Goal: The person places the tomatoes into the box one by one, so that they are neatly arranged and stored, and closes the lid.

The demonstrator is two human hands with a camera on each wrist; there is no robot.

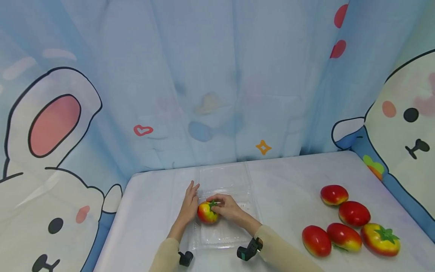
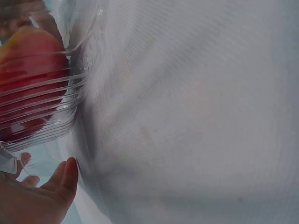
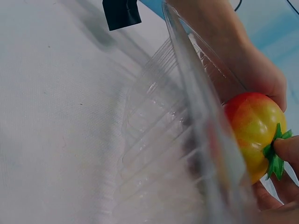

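White table (image 1: pixel 282 196) carries five fruits (image 1: pixel 353 216), one seemingly plastic container (image 1: pixel 221 233).

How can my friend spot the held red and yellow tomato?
On the white table, find the clear plastic box. At its left side is a shiny round red and yellow tomato with green leaves. Five glossy reddish fruits lie further right; the bare right hand grips only this.

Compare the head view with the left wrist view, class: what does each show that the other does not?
Only the head view shows five loose fruits and the held fruit's green leafy top. Only the left wrist view shows that fruit through the ribbed wall of the clear container. Both show the held fruit, clear container, left hand and white cloth.
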